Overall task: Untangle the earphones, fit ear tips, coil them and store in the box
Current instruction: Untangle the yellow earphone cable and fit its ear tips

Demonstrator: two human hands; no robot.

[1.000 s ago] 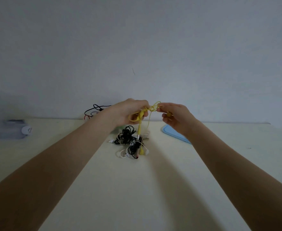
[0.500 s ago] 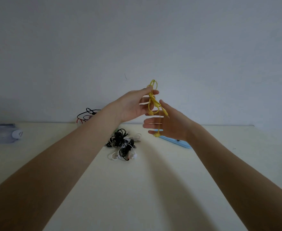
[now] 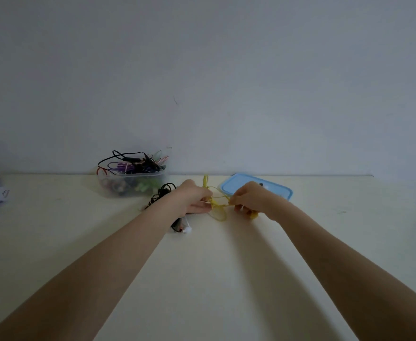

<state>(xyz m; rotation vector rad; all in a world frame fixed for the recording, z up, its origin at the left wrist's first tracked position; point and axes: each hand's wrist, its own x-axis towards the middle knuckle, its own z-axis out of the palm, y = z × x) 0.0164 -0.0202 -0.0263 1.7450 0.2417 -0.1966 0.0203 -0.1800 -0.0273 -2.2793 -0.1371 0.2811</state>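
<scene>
Fingers first: the left hand [image 3: 195, 198] has its fingertips pinched on the yellow earphones [image 3: 218, 204], and the right hand [image 3: 250, 199] is curled around the other end of the same cable, with what looks like a yellow earbud poking out under its knuckles. So both hands are closed on the cord, neither one is spread wide.

The yellow cable runs pretty much left to right between the two hands, a short stretch pulled across the gap, with a loose loop sagging under it toward the table [image 3: 202, 279] and another bit sticking up just above the left fingertips. That's the relation that matters, I think: the tangle sits right between the hands, a touch closer to the left one, so pulling the hands apart along that line is probably what teases it open. Can't tell from here whether there's a real knot in there or just crossed loops.

The clear box [image 3: 130, 184] sits back-left by the wall, already holding a mess of cables, so the left hand is the nearer one for dropping anything in. Its blue lid [image 3: 256, 189] lies flat behind the right hand. A black and white pile of earphones [image 3: 175, 210] is partly hidden under the left forearm, still waiting its turn.
</scene>
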